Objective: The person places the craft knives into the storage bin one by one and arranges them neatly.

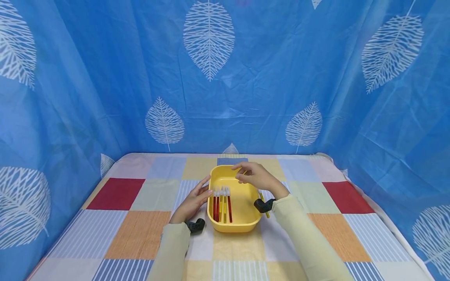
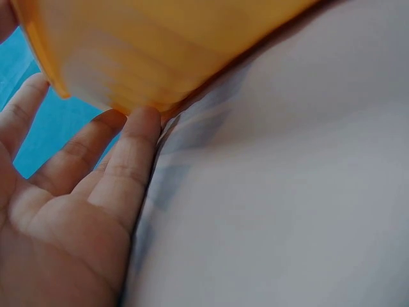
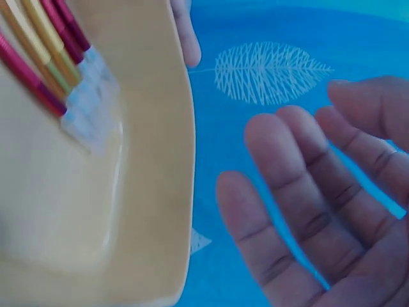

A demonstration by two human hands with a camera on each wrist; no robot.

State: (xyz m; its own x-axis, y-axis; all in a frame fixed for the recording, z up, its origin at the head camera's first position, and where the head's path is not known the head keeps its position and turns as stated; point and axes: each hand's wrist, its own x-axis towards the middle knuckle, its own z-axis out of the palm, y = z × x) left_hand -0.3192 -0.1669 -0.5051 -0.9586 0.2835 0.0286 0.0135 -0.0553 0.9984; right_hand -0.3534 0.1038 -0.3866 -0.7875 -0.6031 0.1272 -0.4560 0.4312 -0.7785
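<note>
A yellow plastic tray [image 1: 242,228] sits on the patchwork cloth. Along its left side lie several slim red and gold sticks [image 1: 225,205] with whitish tips, resembling capped brushes or pens; their kind is unclear. Fingers of my left hand [image 1: 193,201] are spread against the tray's left wall, and the left wrist view shows this hand [image 2: 83,185] touching its underside edge. My right hand [image 1: 258,176] is raised over the far right rim, fingers loosely bent and holding nothing. In the right wrist view the hand [image 3: 326,198] is apart from the tray [image 3: 156,160].
Another gold stick [image 1: 266,214] lies on the cloth just outside the tray's right wall, partly hidden by the black wrist camera [image 1: 263,205]. A blue curtain [image 1: 239,97] with white leaf prints hangs behind and on both sides of the table [image 1: 140,234].
</note>
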